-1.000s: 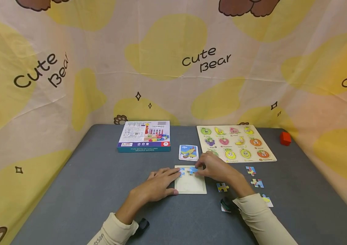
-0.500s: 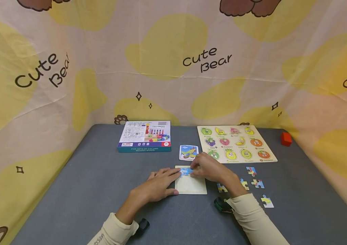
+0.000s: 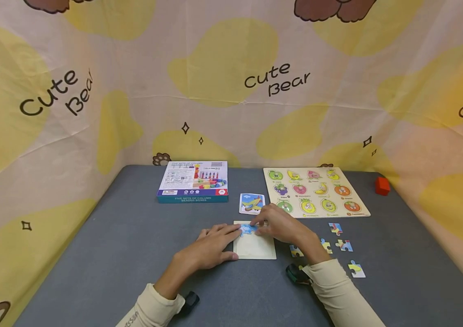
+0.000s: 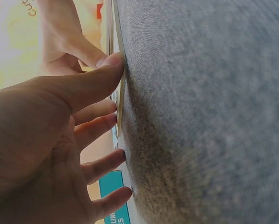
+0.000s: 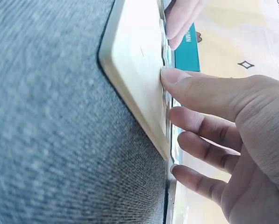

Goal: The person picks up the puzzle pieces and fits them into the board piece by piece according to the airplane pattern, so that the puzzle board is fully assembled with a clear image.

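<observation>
A pale square puzzle board (image 3: 255, 249) lies on the grey table in the head view, with blue jigsaw pieces along its far edge. My left hand (image 3: 211, 247) rests at the board's left side, its fingers spread and fairly straight, fingertips on the upper-left piece and thumb at the rim. With thumb and index finger my right hand (image 3: 282, 223) pinches a blue puzzle piece (image 3: 250, 230) against the board, beside that left piece. The right wrist view shows the right thumb (image 5: 176, 77) at the piece's edge; its other fingers are bent and partly hide the far side.
Loose puzzle pieces (image 3: 344, 245) lie to the right, some partly behind the right forearm. Behind the board stand an airplane card (image 3: 251, 204), a boxed bead set (image 3: 192, 181) and a fruit board (image 3: 317, 190). A red block (image 3: 382, 185) sits at the far right.
My right hand has slid the blue piece left until it meets the left piece, then shifted its fingers slightly. My left hand has stayed in place.
</observation>
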`<state>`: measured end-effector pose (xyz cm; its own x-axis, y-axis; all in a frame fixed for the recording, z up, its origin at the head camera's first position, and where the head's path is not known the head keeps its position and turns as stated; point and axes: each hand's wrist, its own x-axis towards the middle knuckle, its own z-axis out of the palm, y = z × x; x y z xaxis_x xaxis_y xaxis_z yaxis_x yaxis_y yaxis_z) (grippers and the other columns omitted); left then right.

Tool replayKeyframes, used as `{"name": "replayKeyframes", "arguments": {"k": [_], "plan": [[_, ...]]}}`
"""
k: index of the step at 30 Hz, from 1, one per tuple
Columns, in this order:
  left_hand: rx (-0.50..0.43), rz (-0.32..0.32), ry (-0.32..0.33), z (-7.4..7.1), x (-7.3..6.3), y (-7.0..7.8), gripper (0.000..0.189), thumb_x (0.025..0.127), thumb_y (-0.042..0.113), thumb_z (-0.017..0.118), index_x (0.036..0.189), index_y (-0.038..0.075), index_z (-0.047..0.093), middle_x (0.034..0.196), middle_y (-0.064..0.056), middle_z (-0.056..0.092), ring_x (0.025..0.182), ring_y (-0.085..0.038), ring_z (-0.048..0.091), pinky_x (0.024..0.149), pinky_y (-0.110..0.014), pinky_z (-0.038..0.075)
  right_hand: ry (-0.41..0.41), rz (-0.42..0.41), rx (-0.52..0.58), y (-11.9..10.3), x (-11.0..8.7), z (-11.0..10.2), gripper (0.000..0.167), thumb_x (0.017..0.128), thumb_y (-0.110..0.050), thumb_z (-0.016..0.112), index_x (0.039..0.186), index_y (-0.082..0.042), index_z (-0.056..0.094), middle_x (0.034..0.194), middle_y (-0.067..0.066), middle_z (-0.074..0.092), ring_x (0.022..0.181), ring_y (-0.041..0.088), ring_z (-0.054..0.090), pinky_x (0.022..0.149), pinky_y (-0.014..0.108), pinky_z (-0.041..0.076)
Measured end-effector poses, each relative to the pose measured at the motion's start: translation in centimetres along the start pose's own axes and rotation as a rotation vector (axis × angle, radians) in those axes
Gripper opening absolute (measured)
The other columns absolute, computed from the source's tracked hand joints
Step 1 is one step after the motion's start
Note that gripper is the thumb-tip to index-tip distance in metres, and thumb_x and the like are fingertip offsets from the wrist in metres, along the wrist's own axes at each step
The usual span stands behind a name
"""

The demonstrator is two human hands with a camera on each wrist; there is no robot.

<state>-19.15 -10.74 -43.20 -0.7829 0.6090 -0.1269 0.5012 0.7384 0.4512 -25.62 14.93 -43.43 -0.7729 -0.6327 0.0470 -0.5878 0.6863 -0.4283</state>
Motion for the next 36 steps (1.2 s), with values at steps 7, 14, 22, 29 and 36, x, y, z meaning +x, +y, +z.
{"name": "replayKeyframes", "arguments": {"k": [7,14,22,29,36], "plan": [[0.0,0.002,0.002,0.0,0.0,-0.1,0.066,0.104,0.035,0.069,0.162,0.012,0.045,0.17,-0.005,0.039,0.156,-0.038,0.032,0.116,-0.068,0.029,-0.001,0.011,-0.026,-0.4,0.0,-0.1,0.016,0.093,-0.013,0.082,0.109,-0.012,0.085,0.102,-0.002,0.074,0.099,0.015,0.058,0.089,0.039,0.047],[-0.002,-0.004,-0.003,0.0,0.1,0.0,0.066,0.104,0.035,0.069,0.162,0.012,0.045,0.17,-0.005,0.039,0.156,-0.038,0.032,0.117,-0.069,0.028,-0.004,-0.012,-0.008,-0.4,0.2,0.0,0.019,0.093,-0.011,0.082,0.111,-0.013,0.085,0.101,0.0,0.073,0.093,0.015,0.058,0.079,0.032,0.046],[-0.01,-0.003,-0.01,-0.1,0.1,0.0,0.065,0.104,0.035,0.069,0.161,0.012,0.046,0.17,-0.005,0.039,0.156,-0.038,0.032,0.117,-0.069,0.028,0.019,-0.011,-0.001,-0.3,0.1,0.1,0.018,0.092,-0.011,0.082,0.109,-0.013,0.086,0.098,-0.001,0.072,0.09,0.014,0.057,0.077,0.03,0.045],[-0.015,0.003,-0.003,0.0,0.4,-0.2,0.066,0.104,0.038,0.068,0.161,0.012,0.047,0.17,-0.006,0.04,0.156,-0.037,0.033,0.116,-0.068,0.029,0.031,0.016,0.029,-0.2,0.2,0.1,0.016,0.091,-0.011,0.084,0.107,-0.011,0.086,0.094,-0.002,0.071,0.084,0.012,0.057,0.073,0.028,0.045],[0.001,0.021,0.004,0.1,1.1,0.5,0.064,0.104,0.039,0.069,0.159,0.01,0.05,0.167,-0.007,0.043,0.152,-0.035,0.036,0.118,-0.063,0.031,0.035,0.02,0.035,-0.2,0.4,0.2,0.015,0.091,-0.01,0.084,0.105,-0.012,0.086,0.092,-0.002,0.071,0.083,0.012,0.057,0.072,0.029,0.046]]}}
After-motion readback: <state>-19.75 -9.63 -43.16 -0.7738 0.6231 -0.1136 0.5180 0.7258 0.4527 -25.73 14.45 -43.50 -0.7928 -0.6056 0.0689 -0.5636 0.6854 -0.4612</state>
